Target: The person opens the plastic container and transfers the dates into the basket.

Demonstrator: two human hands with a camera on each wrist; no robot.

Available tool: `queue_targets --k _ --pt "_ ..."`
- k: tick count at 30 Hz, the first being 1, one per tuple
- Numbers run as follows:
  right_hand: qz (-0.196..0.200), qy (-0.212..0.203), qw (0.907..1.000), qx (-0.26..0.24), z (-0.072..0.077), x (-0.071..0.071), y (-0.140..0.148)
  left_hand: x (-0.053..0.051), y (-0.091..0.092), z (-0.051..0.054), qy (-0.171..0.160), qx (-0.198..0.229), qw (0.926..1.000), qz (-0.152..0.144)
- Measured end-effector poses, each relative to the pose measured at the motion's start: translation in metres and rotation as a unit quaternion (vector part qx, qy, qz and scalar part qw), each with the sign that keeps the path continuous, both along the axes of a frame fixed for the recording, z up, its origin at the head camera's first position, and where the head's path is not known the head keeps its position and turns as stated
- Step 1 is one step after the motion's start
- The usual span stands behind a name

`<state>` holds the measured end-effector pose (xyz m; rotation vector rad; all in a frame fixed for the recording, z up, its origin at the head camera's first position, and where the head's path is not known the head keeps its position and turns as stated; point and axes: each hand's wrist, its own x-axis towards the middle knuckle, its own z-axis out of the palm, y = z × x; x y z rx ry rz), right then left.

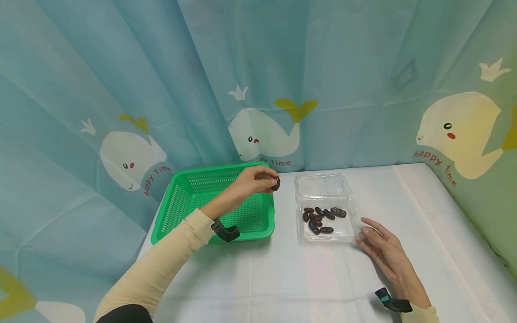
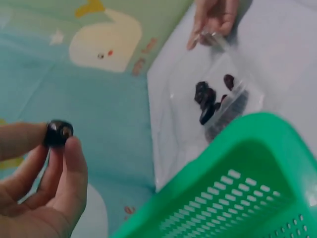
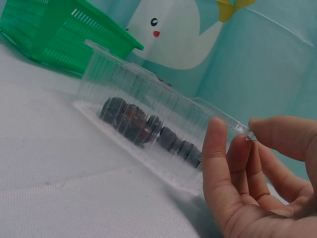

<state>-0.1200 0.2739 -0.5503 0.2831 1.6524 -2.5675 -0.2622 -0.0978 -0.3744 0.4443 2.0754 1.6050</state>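
Note:
My left hand [image 1: 251, 183] pinches a dark brown, glossy date [image 1: 276, 184] between thumb and fingertips, above the right rim of a green plastic basket [image 1: 161, 215]. The left wrist view shows the held date [image 2: 59, 133] close up, with a small light spot at one end. To the right, a clear plastic box [image 1: 343, 229] stands with its lid folded back, and several dates [image 1: 315, 217] lie inside it. At the box's right side my right hand [image 1: 385, 253] grips the rim between thumb and fingers; the right wrist view shows this pinch at the rim's corner.
A white cloth [image 1: 278, 278] covers the table. Behind it hangs a blue-green curtain [image 1: 347, 89] with printed whales, close to the table's back edge. The basket's perforated floor [image 1: 246, 215] shows beside my left forearm, which crosses over its front rim.

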Motion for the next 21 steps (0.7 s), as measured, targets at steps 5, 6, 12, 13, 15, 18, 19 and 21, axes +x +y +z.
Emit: queue_targets --k 5,6,12,13,15,18,19,21 --pt "0.003 0.004 1.0000 0.000 0.000 0.001 0.000 -0.018 -0.016 -0.007 -0.087 0.031 0.9938 0.062" --pt "0.004 0.003 1.0000 -0.002 0.001 0.001 0.000 -0.022 -0.019 -0.009 -0.100 0.034 0.9922 0.066" --pt "0.004 -0.003 1.0000 -0.006 0.001 0.002 -0.001 -0.038 -0.033 -0.027 -0.171 0.055 0.9796 0.090" --pt "0.005 -0.004 1.0000 -0.005 0.001 0.002 -0.001 -0.040 -0.034 -0.030 -0.180 0.060 0.9768 0.099" --pt "0.006 -0.005 1.0000 -0.005 0.001 0.002 -0.001 -0.045 -0.037 -0.036 -0.194 0.065 0.9726 0.112" --pt "0.007 -0.005 0.9999 -0.006 0.001 0.001 -0.001 -0.052 -0.039 -0.045 -0.202 0.062 0.9695 0.124" --pt "0.008 -0.004 0.9999 -0.007 0.001 0.001 -0.001 -0.054 -0.039 -0.048 -0.204 0.058 0.9688 0.127" --pt "0.009 -0.001 0.9999 -0.012 0.000 0.001 0.000 -0.058 -0.040 -0.054 -0.206 0.044 0.9681 0.135"
